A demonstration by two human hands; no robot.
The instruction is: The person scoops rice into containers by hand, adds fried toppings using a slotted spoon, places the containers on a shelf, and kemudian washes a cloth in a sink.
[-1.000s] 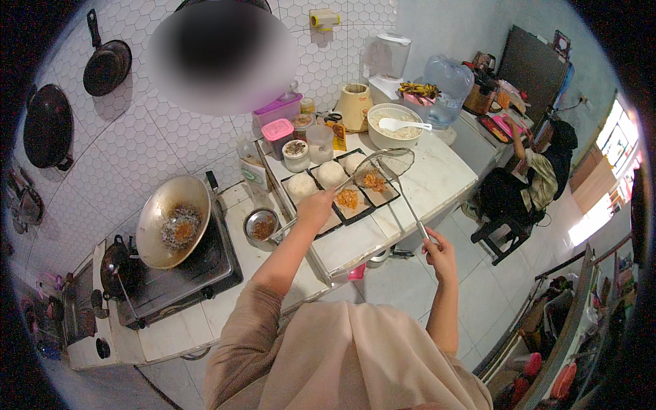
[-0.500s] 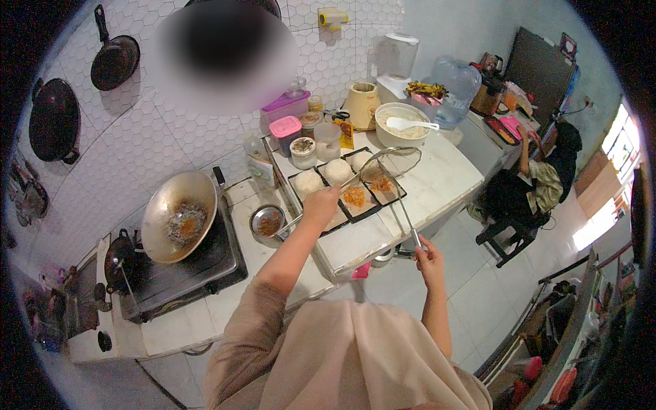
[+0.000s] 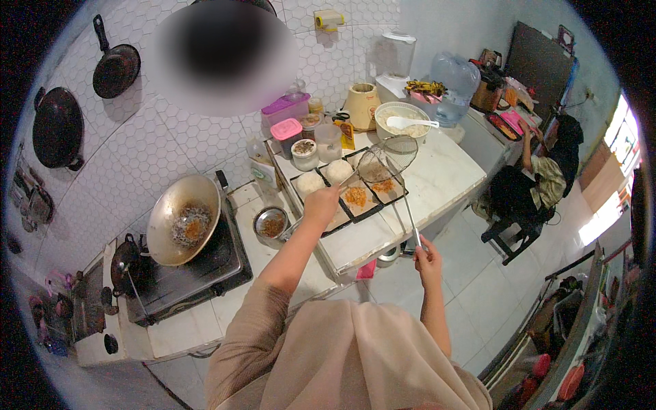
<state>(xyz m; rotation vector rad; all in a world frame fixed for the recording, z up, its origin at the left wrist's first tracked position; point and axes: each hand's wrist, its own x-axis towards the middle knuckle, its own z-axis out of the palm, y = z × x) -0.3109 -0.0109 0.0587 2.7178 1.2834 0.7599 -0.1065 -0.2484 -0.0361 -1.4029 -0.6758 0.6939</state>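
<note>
My right hand (image 3: 428,254) is closed round the long handle of a wire strainer (image 3: 402,152). Its mesh basket hangs over the black-edged food boxes (image 3: 347,220) on the counter. In my left hand (image 3: 321,206) is a slim-handled utensil (image 3: 348,179); its far end overlaps the strainer, so its exact kind is unclear. White rice mounds (image 3: 309,182) sit in the far compartments. Orange chopped food (image 3: 355,197) lies in nearer ones. Beside my left forearm stands a small round sieve (image 3: 271,223) with brown bits in it.
To the left, a wok (image 3: 183,220) with bubbling oil and orange food sits on the stove (image 3: 205,273). Behind the boxes are jars (image 3: 305,154) and a rice bowl (image 3: 403,123) with a white spoon. Another person (image 3: 540,171) sits at the right.
The strainer's basket has shifted slightly left and nearer the box compartments. Both hands keep their hold. The whole view has turned a little.
</note>
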